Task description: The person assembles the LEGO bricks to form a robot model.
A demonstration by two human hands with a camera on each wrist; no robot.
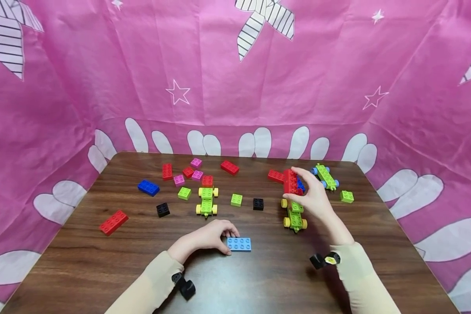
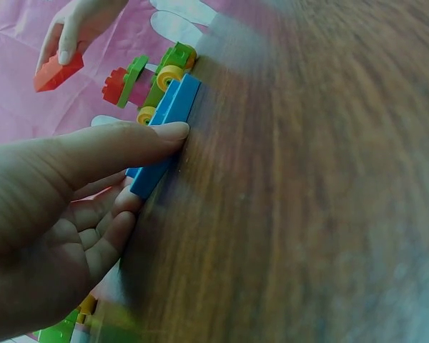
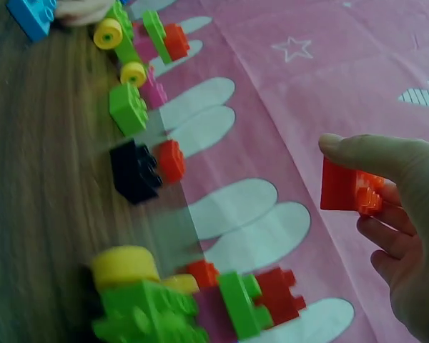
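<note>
My left hand (image 1: 209, 235) pinches a light blue brick (image 1: 239, 244), studs up and low at the table's front middle. In the left wrist view the thumb lies along one side of that blue brick (image 2: 173, 107), fingers on the other. Higher up, my right hand (image 1: 315, 197) grips a red brick (image 1: 290, 182) between thumb and fingers. This red brick (image 3: 337, 187) hangs in the air over a green toy car (image 1: 295, 221) with yellow wheels. On that car, the right wrist view shows a stack with a green brick (image 3: 239, 306) and a red brick (image 3: 279, 296) on top.
Another green car (image 1: 206, 206) with yellow wheels stands left of centre. A green car base (image 1: 325, 176) with blue wheels sits at the back right. Loose bricks lie around, including a black brick (image 1: 258, 204), a dark blue brick (image 1: 148, 187) and a long red brick (image 1: 114, 222).
</note>
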